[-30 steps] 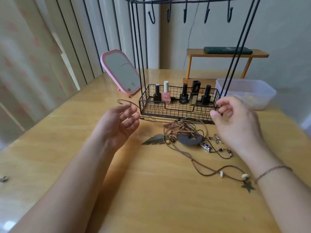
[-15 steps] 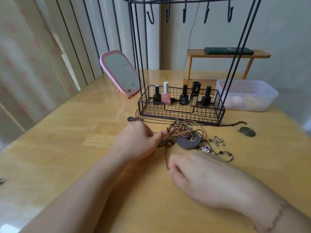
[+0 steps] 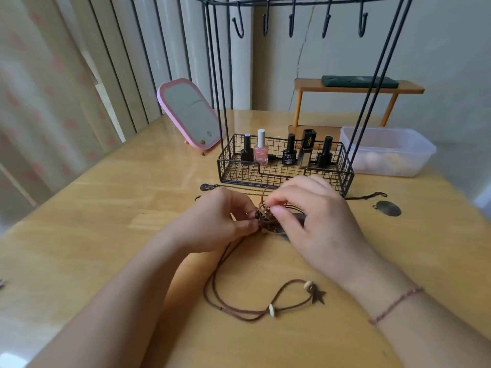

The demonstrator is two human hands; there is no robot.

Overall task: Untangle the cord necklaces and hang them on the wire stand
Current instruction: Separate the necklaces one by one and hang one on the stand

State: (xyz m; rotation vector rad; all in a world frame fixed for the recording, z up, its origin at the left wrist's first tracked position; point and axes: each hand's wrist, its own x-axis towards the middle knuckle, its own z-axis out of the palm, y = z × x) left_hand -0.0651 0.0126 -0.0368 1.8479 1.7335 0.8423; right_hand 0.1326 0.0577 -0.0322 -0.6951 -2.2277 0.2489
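A knot of brown cord necklaces [image 3: 265, 219] lies on the wooden table [image 3: 106, 221] just in front of the black wire stand [image 3: 284, 168]. My left hand [image 3: 220, 221] pinches the tangle from the left, and my right hand [image 3: 316, 221] pinches cords at its top from the right. One brown cord [image 3: 239, 312] with white beads and a star charm [image 3: 317, 297] trails toward me. The stand's hooks [image 3: 292, 22] at the top are bare. Much of the tangle is hidden under my fingers.
Several nail polish bottles [image 3: 261, 151] stand in the stand's basket. A pink mirror [image 3: 186, 112] leans at the back left, a clear plastic tub [image 3: 385, 152] and an orange shelf [image 3: 356, 87] at the back right. A round metal pendant [image 3: 389, 208] lies right of the stand.
Both hands have come together on the tangle. My right hand moved forward from the near table to the knot, and the star-charm cord now lies uncovered toward me.
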